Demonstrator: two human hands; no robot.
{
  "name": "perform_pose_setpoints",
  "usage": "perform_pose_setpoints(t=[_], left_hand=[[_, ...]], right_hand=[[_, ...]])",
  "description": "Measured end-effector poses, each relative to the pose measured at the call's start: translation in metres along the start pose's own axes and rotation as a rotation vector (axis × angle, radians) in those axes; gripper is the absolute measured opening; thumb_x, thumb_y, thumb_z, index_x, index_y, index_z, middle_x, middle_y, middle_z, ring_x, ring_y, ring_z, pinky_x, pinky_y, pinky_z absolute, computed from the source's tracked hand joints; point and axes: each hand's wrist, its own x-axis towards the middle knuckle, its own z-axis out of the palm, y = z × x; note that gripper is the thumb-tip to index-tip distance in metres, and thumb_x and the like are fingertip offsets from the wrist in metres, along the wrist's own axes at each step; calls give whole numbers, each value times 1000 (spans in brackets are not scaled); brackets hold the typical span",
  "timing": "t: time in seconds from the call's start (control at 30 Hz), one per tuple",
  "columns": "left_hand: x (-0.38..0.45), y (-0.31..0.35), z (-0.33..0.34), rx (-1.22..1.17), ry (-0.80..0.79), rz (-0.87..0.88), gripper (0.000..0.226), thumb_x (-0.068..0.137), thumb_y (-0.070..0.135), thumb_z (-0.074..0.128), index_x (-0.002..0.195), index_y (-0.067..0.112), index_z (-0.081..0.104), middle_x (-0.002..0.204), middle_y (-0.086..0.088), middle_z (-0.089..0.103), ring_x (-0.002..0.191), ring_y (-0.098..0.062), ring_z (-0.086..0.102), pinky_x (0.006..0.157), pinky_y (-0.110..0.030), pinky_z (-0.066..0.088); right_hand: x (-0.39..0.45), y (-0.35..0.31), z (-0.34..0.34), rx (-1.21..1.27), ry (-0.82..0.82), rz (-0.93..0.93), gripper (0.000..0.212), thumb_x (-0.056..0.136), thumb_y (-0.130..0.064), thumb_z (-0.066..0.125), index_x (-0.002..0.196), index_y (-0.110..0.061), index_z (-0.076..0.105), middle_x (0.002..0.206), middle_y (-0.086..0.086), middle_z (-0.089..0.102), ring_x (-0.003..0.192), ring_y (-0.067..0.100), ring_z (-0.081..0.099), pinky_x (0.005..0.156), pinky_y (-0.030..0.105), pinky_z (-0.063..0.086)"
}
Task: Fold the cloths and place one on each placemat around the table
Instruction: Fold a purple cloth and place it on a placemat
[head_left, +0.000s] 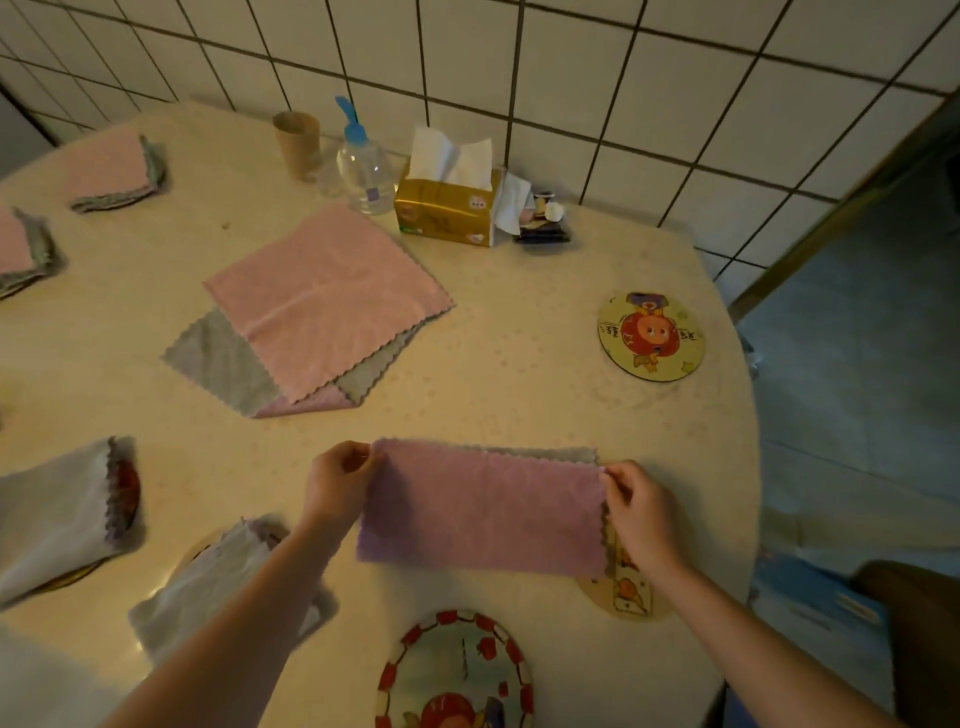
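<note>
A: Left hand (337, 480)?
B: Pinched the upper left corner of the pink cloth (483, 512), fingers curled round the edge.
A: Right hand (641, 514)?
B: Pinched the upper right corner the same way. Stretched flat between both hands, folded in half, grey underside peeking along the far edge.
A: Where on the table (519, 395)?
B: Near the front edge, right end overlapping a round placemat (631, 597).
A: Other placemats?
B: One with an orange cartoon figure (650, 336) bare at the right; one with a red-checked rim (454, 670) bare at the front.
A: Remaining cloths?
B: Unfolded stack (317, 306) in the middle, pink over grey. Folded ones at the left: two pink (111, 169) (18, 249) farther back, two grey-white (62, 514) (218, 582) nearer, blurred.
A: By the wall?
B: Cardboard tube (297, 143), clear bottle with blue cap (363, 166), gold tissue pack (447, 205).
</note>
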Motion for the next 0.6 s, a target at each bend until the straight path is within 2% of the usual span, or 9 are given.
perform_pose_setpoints(t=[0.13,0.27,0.37,0.47,0.5,0.6], left_hand=[[9,0,4,150,25,22,17,87,26,67,74,17,67,65,-4,64,60,-18,53,58,-31,42],[12,-1,5,208,39,36,15,87,25,66,74,16,66,65,-3,63,61,-18,53,57,-30,40],[12,4,6,269,38,51,14,89,26,65,81,15,66,72,-4,65,64,-16,54,54,-27,40],[11,8,8,356,43,71,7,88,24,63,86,17,65,78,-3,65,69,-17,57,52,-24,38],[12,9,9,376,53,77,3,87,21,63,88,18,64,81,-3,64,73,-19,59,54,-25,40],[13,10,10,420,46,118,20,82,12,61,102,15,63,98,-5,61,85,-24,59,70,-31,47]], right_hand=[[18,2,2,-56,-31,-25,9,93,-20,56,84,-23,59,67,-9,62,57,4,58,49,18,43],[29,3,4,-131,-51,-34,7,93,-24,56,89,-21,61,66,-14,60,54,0,56,46,16,42],[34,3,5,-156,-69,-26,10,93,-25,55,91,-17,62,69,-9,64,57,4,60,51,29,53],[38,4,6,-171,-78,-38,11,92,-26,58,89,-17,63,69,-11,63,57,6,61,54,36,56],[39,5,6,-169,-82,-40,11,91,-27,58,87,-18,62,69,-12,63,57,6,61,54,37,56],[43,5,4,-187,-91,-83,12,91,-29,57,86,-19,58,74,-9,63,62,6,60,56,34,55]])
